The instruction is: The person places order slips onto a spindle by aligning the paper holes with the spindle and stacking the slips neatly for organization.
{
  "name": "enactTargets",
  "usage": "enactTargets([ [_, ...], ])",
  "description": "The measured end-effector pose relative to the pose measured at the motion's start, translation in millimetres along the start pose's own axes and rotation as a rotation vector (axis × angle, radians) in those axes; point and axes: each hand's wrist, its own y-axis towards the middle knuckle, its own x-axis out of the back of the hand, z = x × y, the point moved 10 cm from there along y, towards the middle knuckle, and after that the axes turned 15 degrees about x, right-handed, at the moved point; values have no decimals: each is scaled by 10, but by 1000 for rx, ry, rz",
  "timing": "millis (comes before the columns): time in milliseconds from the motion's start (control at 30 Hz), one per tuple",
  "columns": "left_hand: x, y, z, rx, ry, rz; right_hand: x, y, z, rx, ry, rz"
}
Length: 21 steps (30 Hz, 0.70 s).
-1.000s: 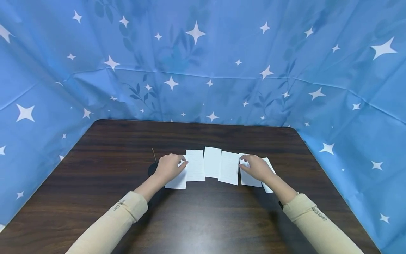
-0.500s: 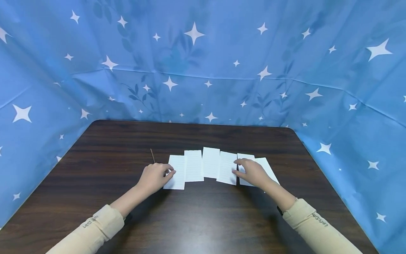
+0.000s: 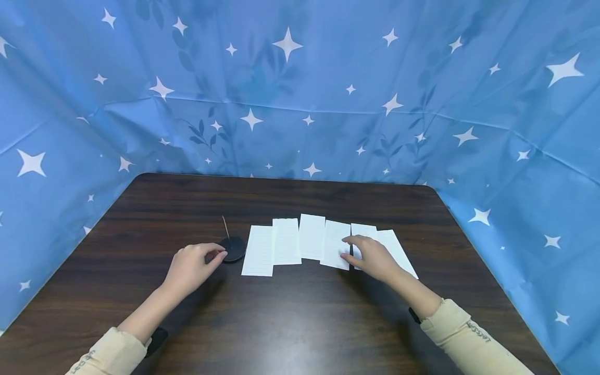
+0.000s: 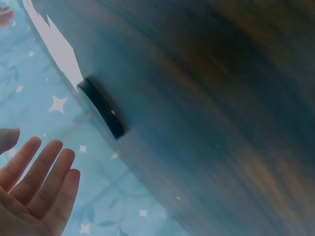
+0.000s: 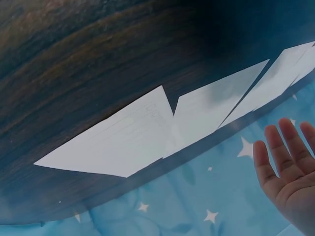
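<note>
Several white lined paper sheets lie in a shallow arc on the dark table, among them the leftmost sheet [image 3: 258,251], a middle sheet [image 3: 312,237] and the rightmost sheet [image 3: 392,245]. Left of them is a round black base [image 3: 234,249] with a thin brown stick [image 3: 225,227] rising from it. My left hand [image 3: 189,266] hovers beside this base, fingers loosely bent and holding nothing. Over the right-hand sheets is my right hand [image 3: 372,258], thumb and fingers apart, also without anything in it. Extended fingers [image 4: 51,179] show in the left wrist view.
The dark wooden table [image 3: 290,323] has rounded far corners. Behind it and along both sides hangs a blue curtain [image 3: 300,78] with white stars. A black band [image 3: 157,341] sits at the left wrist below a cream sleeve [image 3: 112,351].
My left hand has moved left off the leftmost sheet, uncovering that sheet and then the black base. My right hand has shifted slightly left, and more of the rightmost sheet shows.
</note>
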Motion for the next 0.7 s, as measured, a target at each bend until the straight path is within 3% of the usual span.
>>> enactTargets([
  [367,-66,46,311,88,48,48,-1,89,256,119,-15,-92],
  [700,-248,115,484,68,104,156,-55,193,516,231,-51,-83],
])
